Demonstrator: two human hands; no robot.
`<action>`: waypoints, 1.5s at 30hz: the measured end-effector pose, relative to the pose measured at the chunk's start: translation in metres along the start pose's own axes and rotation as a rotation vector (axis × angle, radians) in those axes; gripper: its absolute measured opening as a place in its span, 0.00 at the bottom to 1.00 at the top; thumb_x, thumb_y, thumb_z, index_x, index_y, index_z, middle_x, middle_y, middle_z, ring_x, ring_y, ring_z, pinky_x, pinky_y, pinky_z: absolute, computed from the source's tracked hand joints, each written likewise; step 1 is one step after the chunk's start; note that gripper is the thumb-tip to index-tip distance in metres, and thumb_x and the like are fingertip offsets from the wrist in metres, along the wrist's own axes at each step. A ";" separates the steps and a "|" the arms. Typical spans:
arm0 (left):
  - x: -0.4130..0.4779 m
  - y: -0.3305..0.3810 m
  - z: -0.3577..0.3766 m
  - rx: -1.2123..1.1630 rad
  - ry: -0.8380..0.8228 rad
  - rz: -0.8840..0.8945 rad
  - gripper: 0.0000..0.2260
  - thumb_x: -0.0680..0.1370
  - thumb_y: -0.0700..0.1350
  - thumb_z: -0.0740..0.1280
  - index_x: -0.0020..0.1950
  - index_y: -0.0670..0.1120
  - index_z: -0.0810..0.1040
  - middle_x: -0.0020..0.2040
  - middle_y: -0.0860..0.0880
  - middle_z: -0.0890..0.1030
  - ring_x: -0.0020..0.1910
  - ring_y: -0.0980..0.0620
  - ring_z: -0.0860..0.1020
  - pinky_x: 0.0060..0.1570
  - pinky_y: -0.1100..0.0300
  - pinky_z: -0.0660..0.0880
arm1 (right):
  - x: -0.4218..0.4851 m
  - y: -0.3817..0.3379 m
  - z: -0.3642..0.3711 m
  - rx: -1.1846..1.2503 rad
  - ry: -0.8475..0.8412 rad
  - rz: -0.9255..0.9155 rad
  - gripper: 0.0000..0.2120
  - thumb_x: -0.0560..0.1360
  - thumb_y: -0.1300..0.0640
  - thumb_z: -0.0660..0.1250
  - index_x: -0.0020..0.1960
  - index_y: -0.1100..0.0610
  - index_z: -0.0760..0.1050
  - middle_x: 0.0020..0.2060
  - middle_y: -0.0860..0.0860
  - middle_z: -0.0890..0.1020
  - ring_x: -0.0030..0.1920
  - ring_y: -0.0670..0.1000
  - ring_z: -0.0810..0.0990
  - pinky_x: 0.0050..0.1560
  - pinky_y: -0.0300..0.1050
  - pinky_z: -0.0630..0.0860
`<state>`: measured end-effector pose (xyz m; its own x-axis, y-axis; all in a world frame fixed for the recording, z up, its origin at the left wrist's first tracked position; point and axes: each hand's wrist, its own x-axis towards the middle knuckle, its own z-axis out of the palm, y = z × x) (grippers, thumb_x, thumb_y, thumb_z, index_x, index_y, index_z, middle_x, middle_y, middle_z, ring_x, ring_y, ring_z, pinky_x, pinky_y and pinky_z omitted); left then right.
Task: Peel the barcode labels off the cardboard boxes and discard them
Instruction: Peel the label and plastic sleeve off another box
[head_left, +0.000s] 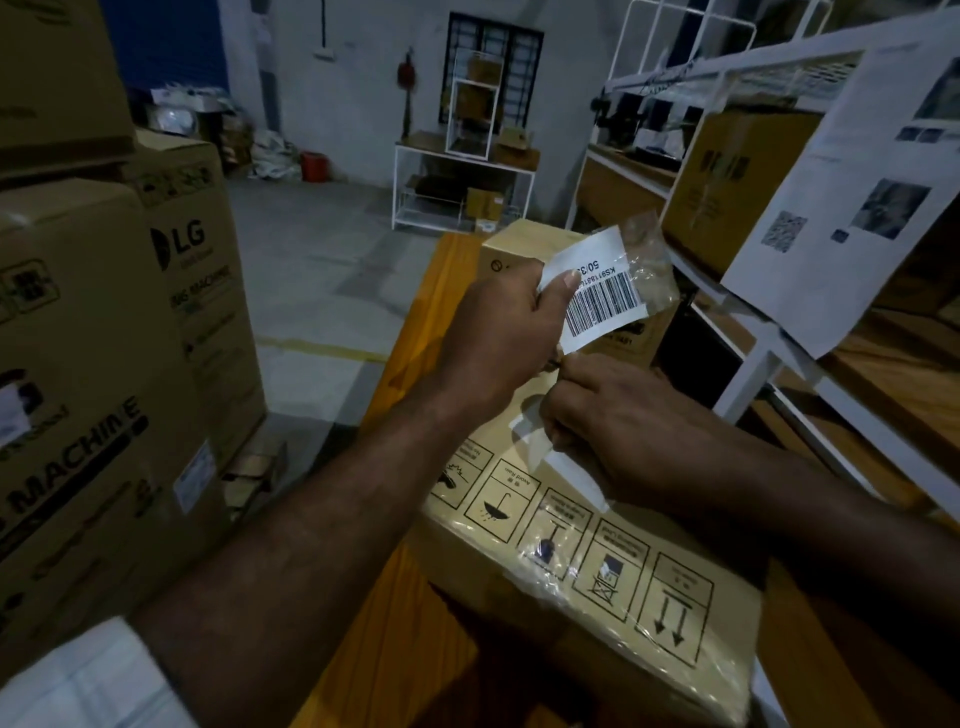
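Observation:
A long cardboard box (613, 566) printed with handling symbols lies on an orange wooden table (410, 338). My left hand (504, 332) holds a white barcode label (597, 296) lifted clear of the box, with a strip of clear tape (649, 260) still clinging to it. My right hand (623, 436) rests on the box top, fingers pinched at the label's lower edge and over a white paper remnant (535, 431) stuck to the cardboard. A second smaller box (524, 244) stands behind.
Stacked LG washing-machine cartons (104, 338) rise on the left. White metal shelving (779, 358) with cartons and a hanging printed sheet (862, 197) stands on the right. A white rack (462, 182) sits at the far wall across grey floor.

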<state>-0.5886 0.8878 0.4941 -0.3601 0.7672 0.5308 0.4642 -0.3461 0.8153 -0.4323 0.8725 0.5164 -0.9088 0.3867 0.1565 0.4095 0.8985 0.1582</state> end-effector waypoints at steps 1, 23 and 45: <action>0.001 -0.001 0.001 0.001 0.001 -0.001 0.17 0.81 0.58 0.61 0.49 0.45 0.79 0.40 0.48 0.85 0.36 0.52 0.85 0.31 0.47 0.82 | 0.000 0.002 -0.001 0.015 -0.018 0.012 0.05 0.78 0.52 0.64 0.46 0.46 0.68 0.45 0.43 0.65 0.45 0.44 0.66 0.43 0.40 0.63; 0.001 0.003 0.010 0.144 0.036 0.069 0.14 0.82 0.56 0.62 0.46 0.47 0.79 0.36 0.50 0.83 0.33 0.56 0.82 0.30 0.54 0.80 | -0.004 0.001 -0.002 0.037 0.031 0.005 0.03 0.75 0.54 0.69 0.45 0.48 0.76 0.44 0.43 0.70 0.44 0.43 0.68 0.41 0.38 0.63; -0.004 0.008 0.009 0.225 0.025 0.168 0.14 0.82 0.56 0.61 0.42 0.50 0.74 0.34 0.52 0.80 0.32 0.59 0.79 0.27 0.59 0.73 | -0.015 -0.005 -0.007 0.237 -0.010 -0.060 0.16 0.75 0.47 0.66 0.60 0.51 0.78 0.55 0.43 0.73 0.52 0.38 0.71 0.46 0.27 0.69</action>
<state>-0.5763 0.8865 0.4965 -0.2818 0.6945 0.6620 0.6862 -0.3363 0.6449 -0.4204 0.8606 0.5197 -0.9321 0.3323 0.1441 0.3259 0.9430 -0.0667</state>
